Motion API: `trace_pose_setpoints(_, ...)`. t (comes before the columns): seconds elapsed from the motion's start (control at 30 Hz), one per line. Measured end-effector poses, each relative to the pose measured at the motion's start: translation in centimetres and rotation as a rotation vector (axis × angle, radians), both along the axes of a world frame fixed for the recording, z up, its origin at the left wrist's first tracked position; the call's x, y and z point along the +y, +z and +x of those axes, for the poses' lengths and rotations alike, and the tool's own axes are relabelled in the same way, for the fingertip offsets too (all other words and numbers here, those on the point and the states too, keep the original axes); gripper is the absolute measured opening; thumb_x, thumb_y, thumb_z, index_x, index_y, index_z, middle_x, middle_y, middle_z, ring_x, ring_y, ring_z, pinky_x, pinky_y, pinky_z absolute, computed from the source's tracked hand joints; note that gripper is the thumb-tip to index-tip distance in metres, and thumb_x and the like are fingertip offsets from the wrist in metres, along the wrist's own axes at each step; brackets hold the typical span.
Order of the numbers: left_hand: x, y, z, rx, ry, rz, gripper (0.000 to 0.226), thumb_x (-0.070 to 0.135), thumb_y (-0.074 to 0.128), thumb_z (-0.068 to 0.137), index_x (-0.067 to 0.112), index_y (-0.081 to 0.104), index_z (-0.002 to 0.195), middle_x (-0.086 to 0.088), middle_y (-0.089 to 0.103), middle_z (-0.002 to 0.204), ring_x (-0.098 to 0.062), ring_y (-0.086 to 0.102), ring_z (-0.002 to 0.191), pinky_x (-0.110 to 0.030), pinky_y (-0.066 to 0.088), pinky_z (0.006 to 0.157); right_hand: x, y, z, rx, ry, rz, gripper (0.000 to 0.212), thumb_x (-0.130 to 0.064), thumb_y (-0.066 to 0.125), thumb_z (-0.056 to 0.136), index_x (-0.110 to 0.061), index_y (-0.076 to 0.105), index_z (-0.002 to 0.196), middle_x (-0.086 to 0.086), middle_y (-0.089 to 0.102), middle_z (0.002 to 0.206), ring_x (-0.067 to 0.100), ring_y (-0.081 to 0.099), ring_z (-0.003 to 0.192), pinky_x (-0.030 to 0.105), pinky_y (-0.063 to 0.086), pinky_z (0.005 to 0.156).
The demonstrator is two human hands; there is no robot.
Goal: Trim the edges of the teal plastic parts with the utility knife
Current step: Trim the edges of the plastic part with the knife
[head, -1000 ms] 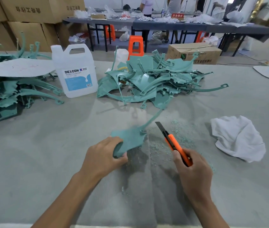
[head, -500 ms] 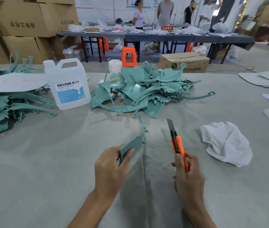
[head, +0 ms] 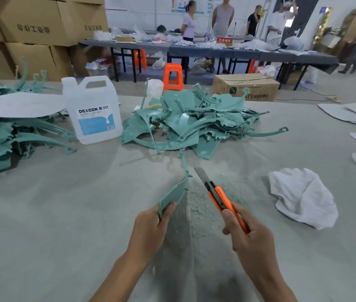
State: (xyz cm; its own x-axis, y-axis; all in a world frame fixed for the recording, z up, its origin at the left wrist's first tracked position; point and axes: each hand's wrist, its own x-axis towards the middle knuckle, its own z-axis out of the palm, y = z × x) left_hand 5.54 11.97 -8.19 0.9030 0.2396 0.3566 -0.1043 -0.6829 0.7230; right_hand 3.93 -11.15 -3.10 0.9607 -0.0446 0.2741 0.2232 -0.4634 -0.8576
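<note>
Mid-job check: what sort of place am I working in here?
Most likely a small factory's finishing workshop: a heap of teal plastic parts waiting on the grey worktable, stacked cardboard cartons behind it, and long tables in the background piled with bags and small items.

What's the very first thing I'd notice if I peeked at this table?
Probably the bright orange utility knife with its blade out, gripped in the right hand near the middle of the grey table. Beside it the left hand holds up a curved teal plastic part, and behind them sits a big tangled pile of teal plastic parts. A white plastic jug with a blue label stands left of that pile.
</note>
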Motion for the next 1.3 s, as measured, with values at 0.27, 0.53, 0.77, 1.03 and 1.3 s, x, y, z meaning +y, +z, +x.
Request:
trace_pose_setpoints(0.27, -0.1, 0.4, -0.3, 0.005, -0.021, 0.034, 0.050, 0.056, 0.041, 0.093, 0.025, 0.031, 0.055, 0.007, 0.028, 0.043, -0.020, 0.034, 0.042, -0.025, 0.022, 0.046, 0.4, 4.1, -0.7, 0.042, 0.257, -0.087, 0.025, -0.062, 0.055, 0.085, -0.055, 0.069, 0.105, -0.005, 0.064, 0.063, 0.002, 0.054, 0.046, 0.012, 0.039, 0.047)
trace_pose_setpoints(0.53, 0.0, 0.4, -0.1, 0.006, -0.012, 0.003, 0.049, 0.055, 0.043, 0.094, 0.027, 0.034, 0.054, 0.008, 0.033, 0.040, -0.017, 0.041, 0.041, -0.025, 0.026, 0.045, -0.9, 4.1, 1.9, -0.002, 0.080, -0.393, 0.026, -0.055, 0.052, 0.093, -0.044, 0.069, 0.108, -0.004, 0.056, 0.054, 0.010, 0.053, 0.047, 0.033, 0.045, 0.052)
trace_pose_setpoints(0.77, 0.1, 0.2, -0.2, -0.020, -0.025, 0.024, 0.051, 0.050, 0.047, 0.095, 0.027, 0.030, 0.053, 0.006, 0.029, 0.038, -0.022, 0.043, 0.043, -0.024, 0.021, 0.045, -0.6, 4.5, 0.9, -0.048, 0.197, -0.369, 0.027, -0.065, 0.046, 0.094, -0.050, 0.063, 0.109, -0.009, 0.059, 0.059, 0.009, 0.057, 0.049, 0.026, 0.042, 0.046)
trace_pose_setpoints(1.03, 0.0, 0.2, -0.1, -0.038, -0.011, 0.030, 0.051, 0.051, 0.045, 0.095, 0.029, 0.027, 0.052, 0.006, 0.028, 0.036, -0.020, 0.046, 0.047, -0.027, 0.024, 0.046, 0.4, 5.5, 1.4, -0.116, 0.185, -0.413, 0.021, -0.054, 0.053, 0.096, -0.046, 0.065, 0.111, -0.007, 0.057, 0.057, 0.010, 0.054, 0.045, 0.021, 0.037, 0.043)
trace_pose_setpoints(1.3, 0.2, -0.1, -0.1, -0.061, -0.029, -0.010, 0.050, 0.060, 0.039, 0.093, 0.030, 0.032, 0.054, 0.008, 0.040, 0.039, -0.010, 0.043, 0.039, -0.018, 0.031, 0.044, -0.5, 5.3, 2.8, -0.105, 0.082, -0.452, 0.023, -0.052, 0.053, 0.095, -0.041, 0.069, 0.108, -0.004, 0.057, 0.055, 0.010, 0.056, 0.048, 0.033, 0.046, 0.050)
